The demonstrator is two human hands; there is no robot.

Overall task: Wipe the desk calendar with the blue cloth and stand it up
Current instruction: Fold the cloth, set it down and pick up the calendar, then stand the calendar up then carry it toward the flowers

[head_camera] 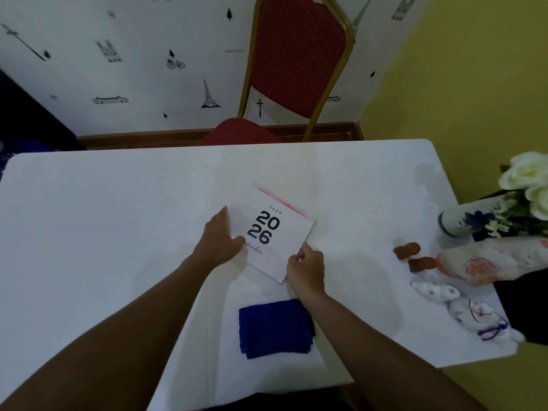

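Both hands work the desk calendar (274,232): left hand (218,237) flat, open, steadying; right hand (305,266) pinching its corner; lift evenly, spreading the base.

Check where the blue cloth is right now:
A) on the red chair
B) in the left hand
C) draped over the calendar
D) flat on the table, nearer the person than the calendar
D: the blue cloth lies folded on the table, untouched, while the left hand and right hand are both on the calendar.
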